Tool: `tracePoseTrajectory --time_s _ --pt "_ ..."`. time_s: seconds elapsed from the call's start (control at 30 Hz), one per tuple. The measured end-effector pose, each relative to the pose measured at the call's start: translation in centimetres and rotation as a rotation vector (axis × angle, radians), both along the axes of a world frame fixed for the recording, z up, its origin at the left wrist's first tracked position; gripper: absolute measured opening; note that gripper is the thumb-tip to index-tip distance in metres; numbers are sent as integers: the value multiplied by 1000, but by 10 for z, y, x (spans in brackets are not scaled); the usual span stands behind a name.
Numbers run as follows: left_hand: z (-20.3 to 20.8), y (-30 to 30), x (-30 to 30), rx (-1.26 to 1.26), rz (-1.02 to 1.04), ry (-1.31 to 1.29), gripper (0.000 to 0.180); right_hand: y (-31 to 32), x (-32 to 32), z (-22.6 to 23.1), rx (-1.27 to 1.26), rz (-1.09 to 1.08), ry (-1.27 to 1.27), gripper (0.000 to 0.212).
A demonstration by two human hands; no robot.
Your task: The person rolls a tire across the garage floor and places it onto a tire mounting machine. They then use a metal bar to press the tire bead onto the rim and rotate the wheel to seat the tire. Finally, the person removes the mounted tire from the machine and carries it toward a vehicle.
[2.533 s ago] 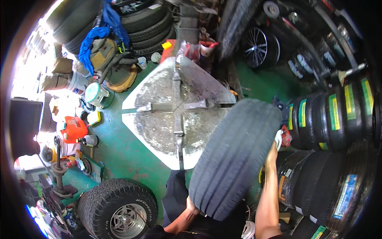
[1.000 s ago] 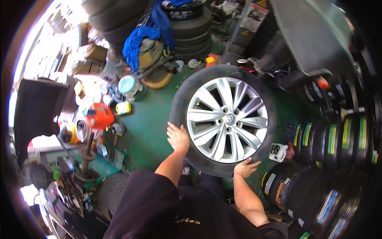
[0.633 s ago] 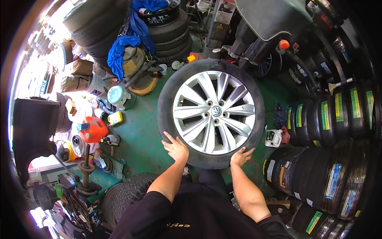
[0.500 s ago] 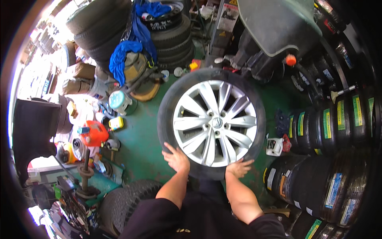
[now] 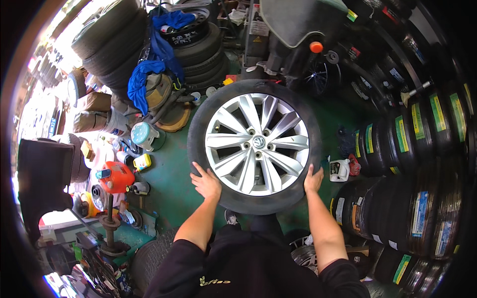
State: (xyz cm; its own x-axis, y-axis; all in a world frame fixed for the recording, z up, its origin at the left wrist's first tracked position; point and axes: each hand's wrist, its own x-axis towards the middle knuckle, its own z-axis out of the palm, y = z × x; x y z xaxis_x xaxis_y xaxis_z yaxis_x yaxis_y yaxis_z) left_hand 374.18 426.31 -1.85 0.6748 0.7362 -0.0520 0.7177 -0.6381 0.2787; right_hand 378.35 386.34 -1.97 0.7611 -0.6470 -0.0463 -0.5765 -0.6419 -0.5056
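Note:
A car wheel (image 5: pixel 258 142), a black tyre on a silver multi-spoke alloy rim, faces up in front of me with its rim side showing. My left hand (image 5: pixel 205 184) grips the tyre at its lower left edge, the thumb side lying on the sidewall. At the lower right edge, my right hand (image 5: pixel 313 179) clasps the tyre with its thumb up along the side. The underside of the wheel and some of my fingertips are hidden. Below it, one of my shoes (image 5: pixel 231 217) shows on the floor.
Wrapped new tyres (image 5: pixel 382 208) line the right side. A machine with a dark cover (image 5: pixel 303 22) stands beyond the wheel. Stacked tyres (image 5: pixel 201 57) stand at far left. Left on the green floor (image 5: pixel 171 174) are a red canister (image 5: pixel 118 177) and a teal-lidded bucket (image 5: pixel 145 135).
My right hand has shifted from the tyre's bottom edge up to its right side. The left hand keeps its hold at the lower left. My view has turned slightly.

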Motion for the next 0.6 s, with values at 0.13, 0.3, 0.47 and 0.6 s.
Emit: tracePoseTrajectory --time_s 0.13,0.3,0.47,0.6 --pt "0 27 22 -11 -79 39 73 -18 56 19 -11 123 98 79" --pt "18 50 52 -10 -207 7 70 18 50 5 -471 60 227 70" --pt "42 0 29 -166 50 -107 66 -1 66 33 -62 19 500 82" --pt "24 -47 -8 -77 169 14 66 -38 164 52 -199 200 57 81"
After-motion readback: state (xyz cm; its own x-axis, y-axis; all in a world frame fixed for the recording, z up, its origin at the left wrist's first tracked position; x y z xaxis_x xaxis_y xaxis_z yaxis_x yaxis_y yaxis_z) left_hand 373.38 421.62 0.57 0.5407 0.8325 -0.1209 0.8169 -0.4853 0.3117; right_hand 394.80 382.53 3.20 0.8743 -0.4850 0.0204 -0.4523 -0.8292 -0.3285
